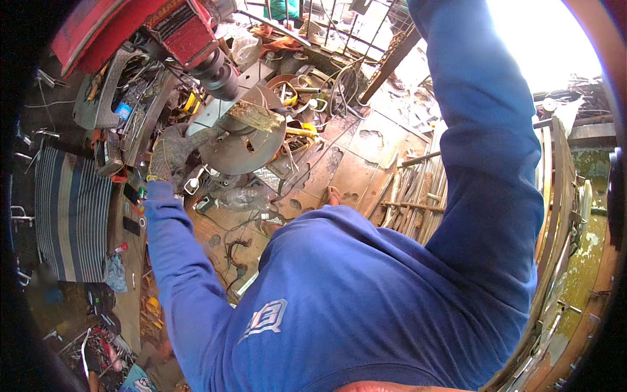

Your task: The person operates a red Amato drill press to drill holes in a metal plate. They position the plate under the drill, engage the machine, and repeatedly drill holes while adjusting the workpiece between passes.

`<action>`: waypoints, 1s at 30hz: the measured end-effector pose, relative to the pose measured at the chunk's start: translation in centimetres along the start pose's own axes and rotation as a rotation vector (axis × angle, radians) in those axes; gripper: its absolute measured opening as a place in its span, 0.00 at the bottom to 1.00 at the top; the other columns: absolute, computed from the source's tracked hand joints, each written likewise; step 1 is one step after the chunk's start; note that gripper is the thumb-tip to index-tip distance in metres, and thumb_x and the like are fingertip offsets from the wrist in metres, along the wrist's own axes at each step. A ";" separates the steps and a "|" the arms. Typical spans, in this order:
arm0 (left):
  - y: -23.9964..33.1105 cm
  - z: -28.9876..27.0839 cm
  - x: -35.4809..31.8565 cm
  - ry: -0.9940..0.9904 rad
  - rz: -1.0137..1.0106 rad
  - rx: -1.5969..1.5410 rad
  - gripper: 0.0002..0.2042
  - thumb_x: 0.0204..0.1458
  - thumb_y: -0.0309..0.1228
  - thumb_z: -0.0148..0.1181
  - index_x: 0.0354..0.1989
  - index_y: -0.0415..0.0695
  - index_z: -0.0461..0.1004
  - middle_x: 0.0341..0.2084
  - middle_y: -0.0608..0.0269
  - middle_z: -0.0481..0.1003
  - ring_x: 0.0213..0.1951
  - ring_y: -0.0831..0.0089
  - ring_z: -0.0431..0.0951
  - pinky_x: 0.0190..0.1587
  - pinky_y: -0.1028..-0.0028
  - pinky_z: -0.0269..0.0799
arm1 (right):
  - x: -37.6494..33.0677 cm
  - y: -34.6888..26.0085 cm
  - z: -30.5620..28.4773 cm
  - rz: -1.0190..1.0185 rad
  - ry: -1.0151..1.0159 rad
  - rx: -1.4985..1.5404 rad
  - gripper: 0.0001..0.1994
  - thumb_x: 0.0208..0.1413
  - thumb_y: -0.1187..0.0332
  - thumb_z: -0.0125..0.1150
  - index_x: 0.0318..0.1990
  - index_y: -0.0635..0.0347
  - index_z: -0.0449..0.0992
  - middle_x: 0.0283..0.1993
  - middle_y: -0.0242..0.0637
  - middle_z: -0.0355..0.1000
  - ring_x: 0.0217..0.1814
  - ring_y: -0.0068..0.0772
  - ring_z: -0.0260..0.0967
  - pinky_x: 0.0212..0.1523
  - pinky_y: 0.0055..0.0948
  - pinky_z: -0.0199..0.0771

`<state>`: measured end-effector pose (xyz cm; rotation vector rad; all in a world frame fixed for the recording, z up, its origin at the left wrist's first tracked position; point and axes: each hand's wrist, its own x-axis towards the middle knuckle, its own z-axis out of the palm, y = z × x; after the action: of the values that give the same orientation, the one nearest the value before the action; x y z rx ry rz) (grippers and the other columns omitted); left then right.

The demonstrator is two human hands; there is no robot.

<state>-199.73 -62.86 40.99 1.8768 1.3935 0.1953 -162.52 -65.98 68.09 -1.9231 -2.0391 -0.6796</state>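
Note:
My left hand (175, 155), in a grey knit glove, is closed at the near end of a pale flat metal bar (204, 117). The bar lies under the drill chuck (219, 77) of a red drill press (179, 32). A rough wood block (258, 115) sits beside the bar, above the round metal table (245, 153) of the press. The drill bit's tip cannot be made out. My right arm (486, 124), in a blue sleeve, stretches up past the top edge of the picture, so its hand is hidden.
A striped cloth (72, 212) hangs at the left. Behind the press stand containers of cables and tools (304, 98). A clear plastic bottle (245, 197) lies below the round table. Long rods and sticks (418, 196) are stacked at the right on the worn tile floor (353, 160).

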 end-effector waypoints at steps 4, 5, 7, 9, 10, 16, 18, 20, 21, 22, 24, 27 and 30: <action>1.1 -1.5 0.0 -0.007 0.023 0.258 0.29 0.49 0.55 0.73 0.46 0.40 0.84 0.38 0.53 0.85 0.38 0.62 0.83 0.46 0.61 0.77 | -0.1 0.0 0.2 -0.024 -0.005 0.046 0.13 0.49 0.69 0.59 0.39 0.66 0.84 0.40 0.54 0.81 0.45 0.53 0.81 0.47 0.45 0.80; 1.3 -1.7 0.0 -0.016 0.004 0.310 0.29 0.51 0.56 0.70 0.48 0.40 0.84 0.40 0.54 0.84 0.39 0.60 0.83 0.48 0.60 0.77 | -0.2 -0.1 0.1 -0.020 0.001 0.053 0.13 0.49 0.69 0.59 0.39 0.66 0.84 0.40 0.54 0.81 0.45 0.53 0.81 0.48 0.45 0.80; 1.5 -1.5 0.0 0.023 0.021 0.398 0.31 0.50 0.57 0.71 0.49 0.40 0.83 0.40 0.52 0.84 0.40 0.58 0.83 0.48 0.58 0.77 | -0.5 0.0 -0.2 -0.020 -0.006 0.037 0.14 0.49 0.69 0.60 0.40 0.66 0.84 0.40 0.53 0.81 0.46 0.53 0.81 0.48 0.45 0.80; 1.5 -1.0 -0.3 0.052 0.026 0.414 0.33 0.48 0.59 0.71 0.49 0.40 0.83 0.41 0.50 0.84 0.41 0.56 0.83 0.48 0.57 0.76 | -0.6 0.0 -0.4 -0.040 -0.041 -0.002 0.14 0.49 0.68 0.61 0.41 0.66 0.84 0.41 0.52 0.82 0.45 0.52 0.81 0.48 0.45 0.80; 1.5 -0.8 -0.8 0.060 0.021 0.392 0.33 0.48 0.59 0.71 0.49 0.39 0.83 0.41 0.49 0.84 0.42 0.56 0.83 0.48 0.56 0.76 | -0.6 -0.1 -0.4 -0.011 -0.036 0.005 0.14 0.49 0.68 0.61 0.40 0.66 0.84 0.41 0.52 0.82 0.46 0.52 0.81 0.48 0.45 0.80; 1.6 1.3 -2.9 0.314 0.089 0.438 0.32 0.44 0.60 0.73 0.42 0.39 0.83 0.36 0.43 0.82 0.41 0.47 0.82 0.46 0.55 0.74 | -0.2 -0.7 0.1 0.036 -0.003 0.015 0.13 0.49 0.67 0.61 0.37 0.66 0.85 0.40 0.53 0.82 0.45 0.52 0.81 0.46 0.46 0.80; 1.7 1.4 -3.0 0.290 0.073 0.369 0.32 0.45 0.60 0.72 0.41 0.39 0.82 0.36 0.43 0.81 0.40 0.47 0.81 0.45 0.55 0.74 | -0.4 -0.5 0.1 0.079 -0.015 0.043 0.12 0.49 0.67 0.60 0.35 0.66 0.85 0.39 0.53 0.82 0.44 0.53 0.81 0.46 0.46 0.80; 1.6 1.4 -2.8 0.272 0.079 0.285 0.33 0.45 0.61 0.72 0.41 0.38 0.82 0.35 0.44 0.81 0.39 0.47 0.81 0.45 0.54 0.74 | -0.6 -0.4 -0.1 0.040 -0.017 0.007 0.13 0.49 0.67 0.60 0.36 0.66 0.84 0.40 0.53 0.82 0.45 0.53 0.81 0.46 0.47 0.80; 1.5 1.4 -2.7 0.299 0.091 0.353 0.33 0.44 0.61 0.72 0.42 0.38 0.81 0.35 0.44 0.81 0.39 0.47 0.81 0.45 0.54 0.74 | -0.7 -0.4 -0.1 0.018 -0.020 -0.011 0.13 0.49 0.67 0.60 0.37 0.66 0.84 0.41 0.54 0.82 0.45 0.53 0.81 0.47 0.47 0.80; 1.3 1.4 -2.6 0.323 0.100 0.418 0.34 0.44 0.61 0.72 0.43 0.38 0.81 0.35 0.44 0.81 0.39 0.47 0.81 0.45 0.54 0.74 | -0.7 -0.4 -0.2 0.029 -0.020 -0.012 0.13 0.49 0.67 0.60 0.37 0.66 0.84 0.41 0.54 0.81 0.45 0.53 0.81 0.47 0.47 0.80; 0.9 1.8 -2.6 0.373 0.125 0.454 0.35 0.44 0.61 0.73 0.44 0.37 0.80 0.34 0.45 0.80 0.37 0.49 0.80 0.44 0.55 0.74 | -0.8 -0.4 -0.1 0.048 -0.023 -0.010 0.14 0.49 0.67 0.59 0.38 0.66 0.84 0.41 0.54 0.81 0.45 0.53 0.81 0.47 0.47 0.81; 0.6 2.8 -2.6 0.390 0.129 0.368 0.36 0.44 0.60 0.73 0.47 0.36 0.79 0.35 0.45 0.81 0.36 0.51 0.80 0.44 0.57 0.74 | -0.7 -0.4 0.2 0.020 0.025 -0.035 0.14 0.50 0.66 0.59 0.39 0.67 0.84 0.41 0.55 0.81 0.46 0.54 0.81 0.48 0.47 0.81; 0.5 4.2 -3.2 0.337 0.145 0.166 0.31 0.48 0.54 0.73 0.48 0.38 0.80 0.39 0.45 0.83 0.40 0.55 0.83 0.46 0.60 0.76 | -0.7 -0.3 0.4 -0.024 0.056 0.026 0.15 0.51 0.65 0.59 0.38 0.68 0.83 0.41 0.55 0.81 0.46 0.55 0.81 0.48 0.48 0.81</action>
<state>-198.37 -67.67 39.41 2.1585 1.5333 0.5011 -162.65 -66.36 67.33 -1.8466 -2.0304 -0.7009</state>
